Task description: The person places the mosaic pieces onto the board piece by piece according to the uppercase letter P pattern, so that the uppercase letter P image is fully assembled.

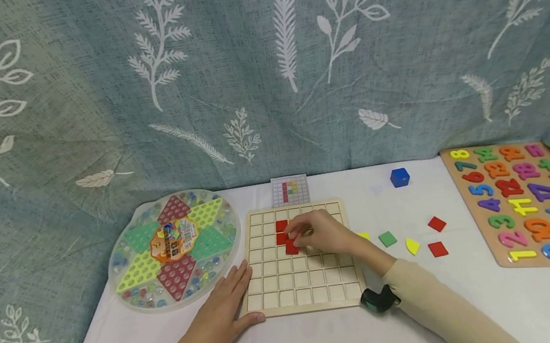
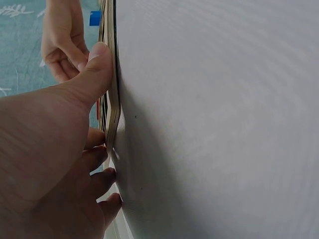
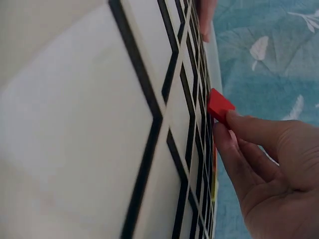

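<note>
A wooden grid board (image 1: 274, 283) lies on the table. Over its upper middle, my right hand (image 1: 322, 232) pinches a red square tile (image 3: 220, 105) between thumb and fingertips. In the right wrist view that tile is tilted close over the grid. Two more red tiles (image 1: 281, 226) sit one below the other in board squares just beyond it. My left hand (image 1: 223, 311) rests at the board's near left corner, fingers extended along the left side and thumb at the front edge. In the left wrist view the left thumb (image 2: 97, 67) touches the board's edge.
Behind the board lies a small pattern card (image 1: 290, 191). Right of it are a green tile (image 1: 387, 239), yellow pieces (image 1: 412, 246), red tiles (image 1: 438, 249) and a blue cube (image 1: 400, 177). A Chinese checkers set (image 1: 175, 248) lies left, a number puzzle (image 1: 529, 202) right.
</note>
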### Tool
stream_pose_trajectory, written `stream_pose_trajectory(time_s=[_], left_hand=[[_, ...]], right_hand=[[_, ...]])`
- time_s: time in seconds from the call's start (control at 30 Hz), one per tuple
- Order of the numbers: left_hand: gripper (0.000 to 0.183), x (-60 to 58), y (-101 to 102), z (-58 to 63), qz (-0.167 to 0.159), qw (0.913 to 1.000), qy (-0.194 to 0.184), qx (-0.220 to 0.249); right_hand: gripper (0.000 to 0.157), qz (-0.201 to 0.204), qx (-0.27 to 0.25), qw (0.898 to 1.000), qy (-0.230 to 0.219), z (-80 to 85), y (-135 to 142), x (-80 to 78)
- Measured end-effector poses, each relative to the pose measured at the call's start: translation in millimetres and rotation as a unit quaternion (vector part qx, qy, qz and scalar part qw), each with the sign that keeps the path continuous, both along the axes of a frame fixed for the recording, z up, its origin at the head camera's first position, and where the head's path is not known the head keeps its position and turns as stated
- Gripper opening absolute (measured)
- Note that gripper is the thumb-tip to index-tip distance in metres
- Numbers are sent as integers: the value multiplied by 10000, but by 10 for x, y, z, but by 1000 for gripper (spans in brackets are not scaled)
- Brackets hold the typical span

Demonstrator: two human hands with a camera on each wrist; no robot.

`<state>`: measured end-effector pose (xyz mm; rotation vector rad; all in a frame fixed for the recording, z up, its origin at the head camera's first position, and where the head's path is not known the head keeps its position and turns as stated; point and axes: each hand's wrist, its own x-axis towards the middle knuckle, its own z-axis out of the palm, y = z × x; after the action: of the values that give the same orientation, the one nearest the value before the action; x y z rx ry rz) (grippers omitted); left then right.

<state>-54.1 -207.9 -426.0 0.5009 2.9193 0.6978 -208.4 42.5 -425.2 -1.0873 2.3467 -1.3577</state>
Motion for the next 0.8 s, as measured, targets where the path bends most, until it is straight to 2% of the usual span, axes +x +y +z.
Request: stream_pose_trajectory(time_s=[0.33,0.8], left_hand=[[87,-4,4,-8,-36,10000,52,-44],[87,-2,5,-2,14,10000,53,-71]], right_hand=[[21,73,65,9999,137,38,-155,23],[24,9,350,9994,42,41,-217,43]])
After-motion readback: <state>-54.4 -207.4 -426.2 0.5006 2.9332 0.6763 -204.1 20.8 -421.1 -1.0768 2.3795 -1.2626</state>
